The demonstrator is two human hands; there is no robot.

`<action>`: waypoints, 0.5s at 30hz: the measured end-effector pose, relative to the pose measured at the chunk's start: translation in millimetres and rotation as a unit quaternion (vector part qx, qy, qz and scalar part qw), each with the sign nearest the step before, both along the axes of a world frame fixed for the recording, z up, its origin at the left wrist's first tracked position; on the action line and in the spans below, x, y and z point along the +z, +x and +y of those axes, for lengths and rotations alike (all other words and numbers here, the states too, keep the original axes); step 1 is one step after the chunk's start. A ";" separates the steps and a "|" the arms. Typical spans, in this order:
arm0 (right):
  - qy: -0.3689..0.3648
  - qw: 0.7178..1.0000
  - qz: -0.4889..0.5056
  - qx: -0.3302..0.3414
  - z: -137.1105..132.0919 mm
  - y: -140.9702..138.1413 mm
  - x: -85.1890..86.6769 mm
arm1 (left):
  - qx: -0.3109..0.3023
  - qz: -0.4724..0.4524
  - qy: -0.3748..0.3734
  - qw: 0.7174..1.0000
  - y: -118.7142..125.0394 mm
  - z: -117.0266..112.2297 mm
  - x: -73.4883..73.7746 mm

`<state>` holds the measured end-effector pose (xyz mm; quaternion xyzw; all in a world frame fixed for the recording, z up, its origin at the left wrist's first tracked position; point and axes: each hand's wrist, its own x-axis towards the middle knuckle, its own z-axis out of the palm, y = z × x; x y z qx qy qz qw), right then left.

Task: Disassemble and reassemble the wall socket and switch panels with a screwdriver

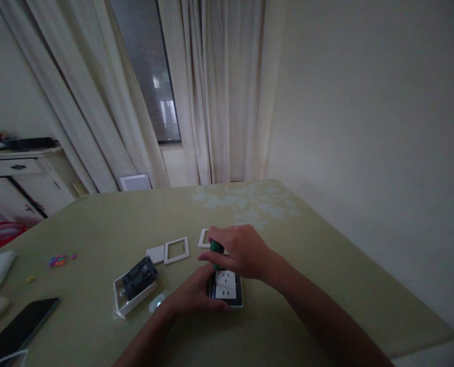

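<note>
Head view, right grip [245, 248] pinching green handle [216, 246]; socket [225, 285] below, left grip [194, 293] clasping its side

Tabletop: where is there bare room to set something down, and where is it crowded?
Bare: tabletop between the right forearm and the wall-side edge; also between the colourful pieces and far edge. Crowded: around the left hand, right hand, socket and white box.

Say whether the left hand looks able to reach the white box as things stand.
Probably yes: the white box sits left of the left hand, with only a small pale item between. The hand would likely have to let go of the socket first.
</note>
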<state>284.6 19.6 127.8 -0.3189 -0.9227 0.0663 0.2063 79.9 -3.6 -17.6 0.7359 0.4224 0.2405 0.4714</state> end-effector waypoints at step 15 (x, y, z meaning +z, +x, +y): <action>-0.003 0.993 0.042 0.108 -1.3 -0.3 0.9 | -0.009 -0.037 0.012 0.999 -1.9 4.9 -10.6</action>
